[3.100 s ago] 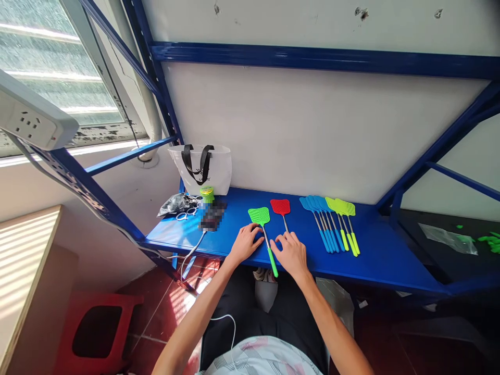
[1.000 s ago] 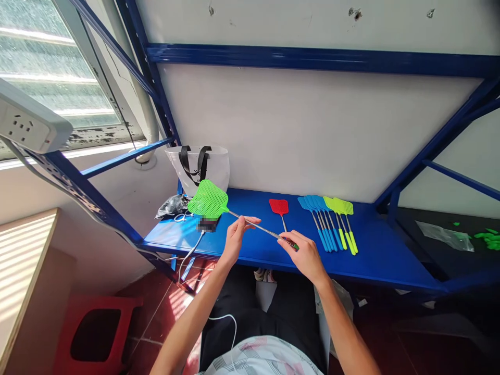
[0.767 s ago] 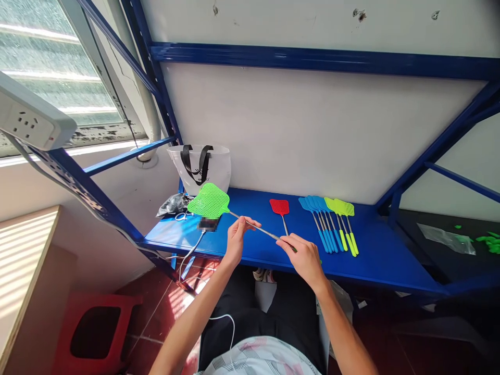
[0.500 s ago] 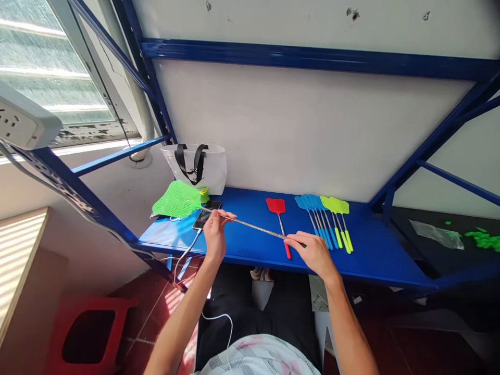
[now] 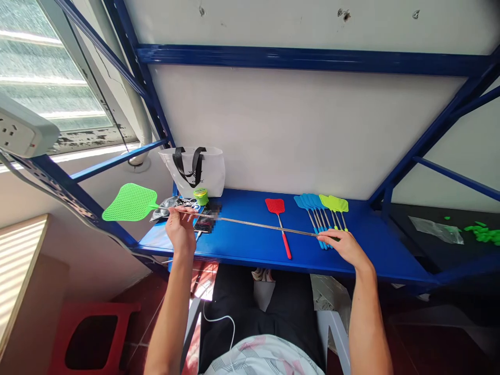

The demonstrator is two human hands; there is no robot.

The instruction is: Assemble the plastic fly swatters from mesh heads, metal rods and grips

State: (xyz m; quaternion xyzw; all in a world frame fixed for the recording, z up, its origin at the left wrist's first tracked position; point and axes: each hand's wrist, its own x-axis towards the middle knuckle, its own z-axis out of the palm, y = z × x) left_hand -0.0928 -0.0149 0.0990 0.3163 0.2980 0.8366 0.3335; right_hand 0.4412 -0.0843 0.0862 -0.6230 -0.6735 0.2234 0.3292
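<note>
A green fly swatter [image 5: 130, 202] with a long thin metal rod stretches across the view above the blue shelf. My left hand [image 5: 180, 229] pinches the rod close to the green head. Its other end is in my right hand [image 5: 344, 246], whose fingers close round the handle and mostly hide it. Below the rod lies a red fly swatter [image 5: 275, 206], handle toward me. Several blue fly swatters [image 5: 311, 202] lie in a row to its right, their handles partly behind my right hand. Beside them are several yellow-green fly swatters [image 5: 334, 204].
The blue shelf [image 5: 242, 245] sits in a blue metal frame. At its left stand a white bag [image 5: 213, 174] with black handles, a green-yellow tub [image 5: 200, 196] and a partly blurred phone. Green pieces [image 5: 484, 233] and a plastic bag lie on a dark surface at right. A red stool stands lower left.
My hands have moved apart, left hand leftward and right hand rightward. The rod between them is longer, and the green head has shifted left, past the shelf's edge.
</note>
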